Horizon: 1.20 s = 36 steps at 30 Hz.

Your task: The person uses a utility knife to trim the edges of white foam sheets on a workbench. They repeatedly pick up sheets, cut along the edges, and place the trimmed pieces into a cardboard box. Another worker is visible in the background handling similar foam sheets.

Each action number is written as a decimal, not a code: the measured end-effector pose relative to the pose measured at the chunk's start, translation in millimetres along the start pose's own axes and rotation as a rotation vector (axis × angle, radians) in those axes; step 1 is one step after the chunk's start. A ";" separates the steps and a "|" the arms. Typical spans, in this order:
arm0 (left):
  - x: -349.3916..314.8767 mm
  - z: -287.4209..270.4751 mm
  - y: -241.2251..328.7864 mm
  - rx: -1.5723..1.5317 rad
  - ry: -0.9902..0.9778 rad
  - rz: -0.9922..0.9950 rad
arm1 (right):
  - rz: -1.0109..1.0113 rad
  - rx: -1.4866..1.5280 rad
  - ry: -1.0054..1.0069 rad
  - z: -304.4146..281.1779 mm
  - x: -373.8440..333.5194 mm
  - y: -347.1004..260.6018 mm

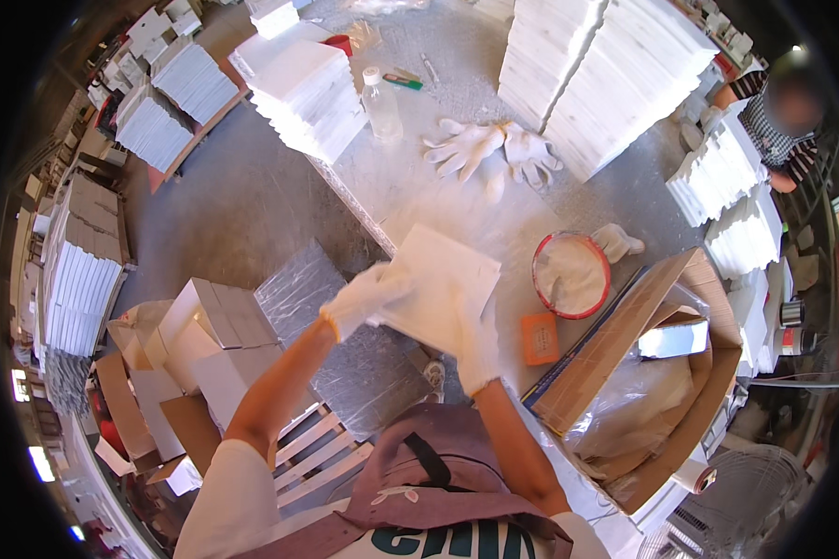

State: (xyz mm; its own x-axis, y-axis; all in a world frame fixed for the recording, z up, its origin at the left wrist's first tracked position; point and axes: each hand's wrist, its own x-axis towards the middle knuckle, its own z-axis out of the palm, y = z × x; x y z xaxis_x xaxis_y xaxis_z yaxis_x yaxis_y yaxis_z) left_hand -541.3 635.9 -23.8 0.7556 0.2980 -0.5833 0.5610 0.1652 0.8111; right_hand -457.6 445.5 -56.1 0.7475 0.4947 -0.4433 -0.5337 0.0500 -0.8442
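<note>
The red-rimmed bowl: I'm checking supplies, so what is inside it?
Inside the red-rimmed bowl is a pale, powdery-looking material. It covers the bowl's bottom, so anything buried underneath cannot be seen.

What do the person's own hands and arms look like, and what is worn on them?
The left hand and right hand wear white gloves with close cuffs; the left cuff shows an orange edge. The forearms are bare; above them are short, pale sleeves.

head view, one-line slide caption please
Gloved left hand and gloved right hand holding a flat white panel, an orange box nearby.
</note>
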 end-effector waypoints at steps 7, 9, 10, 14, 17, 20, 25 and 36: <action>91.6 -30.3 41.4 0.109 -0.071 0.026 | 0.076 -0.062 0.207 23.4 64.9 -10.6; 101.3 -32.2 57.4 0.172 -0.122 -0.027 | 0.016 0.013 0.231 17.6 91.0 18.1; 111.9 -36.2 53.1 0.268 -0.093 -0.026 | 0.008 0.046 0.238 21.7 94.9 18.3; 118.6 -41.0 54.2 0.587 -0.063 -0.005 | -0.010 0.094 0.249 25.7 96.4 25.8; 124.1 -44.0 43.7 0.941 0.086 0.080 | 0.087 -0.213 0.293 40.2 81.4 -8.0; 117.3 -46.0 43.2 0.900 0.079 0.066 | 0.210 -0.370 0.151 20.9 82.3 -15.5; 119.3 -38.6 34.2 0.851 0.164 0.118 | -0.323 -0.836 0.101 14.8 54.4 -18.6; 114.8 21.2 18.5 1.455 0.453 0.951 | 0.234 -0.691 -0.344 -37.3 -75.7 36.4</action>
State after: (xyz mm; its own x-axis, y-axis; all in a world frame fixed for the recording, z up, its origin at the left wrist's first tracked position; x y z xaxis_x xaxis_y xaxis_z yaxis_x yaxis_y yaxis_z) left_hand -437.1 653.2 -76.7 0.9617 0.0374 0.2715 0.0397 -0.9992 -0.0031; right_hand -518.9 377.6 -64.6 0.4226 0.6710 -0.6092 -0.2118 -0.5804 -0.7863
